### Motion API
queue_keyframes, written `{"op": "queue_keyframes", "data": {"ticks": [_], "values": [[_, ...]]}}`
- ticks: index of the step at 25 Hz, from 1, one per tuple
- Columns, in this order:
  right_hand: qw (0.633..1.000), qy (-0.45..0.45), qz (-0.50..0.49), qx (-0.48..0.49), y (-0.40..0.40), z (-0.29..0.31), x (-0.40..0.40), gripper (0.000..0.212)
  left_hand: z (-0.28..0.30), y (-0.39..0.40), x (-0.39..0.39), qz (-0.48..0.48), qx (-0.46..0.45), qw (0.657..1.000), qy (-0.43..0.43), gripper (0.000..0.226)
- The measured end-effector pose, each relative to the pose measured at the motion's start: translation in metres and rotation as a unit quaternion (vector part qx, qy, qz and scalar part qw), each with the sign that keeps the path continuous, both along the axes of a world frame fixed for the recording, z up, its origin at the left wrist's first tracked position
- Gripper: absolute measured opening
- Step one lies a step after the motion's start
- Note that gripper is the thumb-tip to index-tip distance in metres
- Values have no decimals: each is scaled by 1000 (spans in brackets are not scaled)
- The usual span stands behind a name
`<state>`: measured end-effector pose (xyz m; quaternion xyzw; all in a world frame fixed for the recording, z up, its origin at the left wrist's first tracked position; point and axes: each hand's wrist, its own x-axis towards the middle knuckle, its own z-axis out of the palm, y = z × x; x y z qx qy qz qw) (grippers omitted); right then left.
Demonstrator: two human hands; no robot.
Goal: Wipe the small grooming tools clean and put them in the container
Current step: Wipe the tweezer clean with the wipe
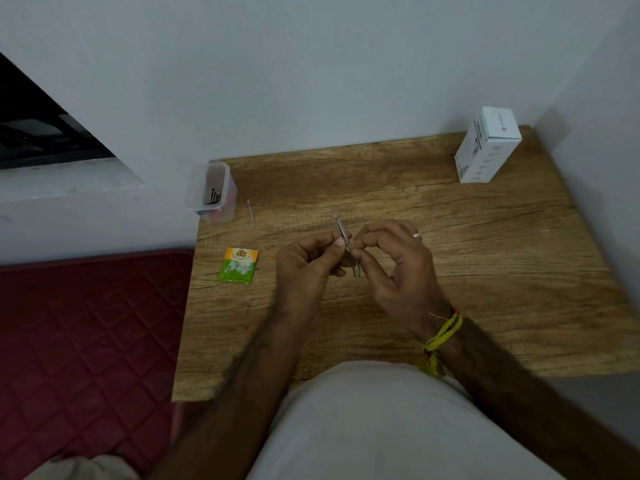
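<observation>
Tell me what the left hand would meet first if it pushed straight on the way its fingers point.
The left hand points right, pinching the tweezers. Just past them is the right hand, whose fingertips already touch the tweezers, so probably those fingers.

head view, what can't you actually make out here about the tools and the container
- Metal tool, head view: its middle is covered by the fingers of the left hand and right hand; any wiping cloth is hidden.
- Container: the items inside are too small and dark to identify.
- Thin tool on the table: too small to name.
</observation>
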<state>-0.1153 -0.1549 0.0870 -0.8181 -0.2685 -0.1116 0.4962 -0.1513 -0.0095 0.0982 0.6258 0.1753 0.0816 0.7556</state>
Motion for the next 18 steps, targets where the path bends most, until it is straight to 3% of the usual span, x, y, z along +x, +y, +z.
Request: {"op": "queue_keyframes", "data": {"ticks": [18], "values": [[1000,-15,16,-5,3,3,0,8,4,8,8,46,-20,999,-3,16]]}}
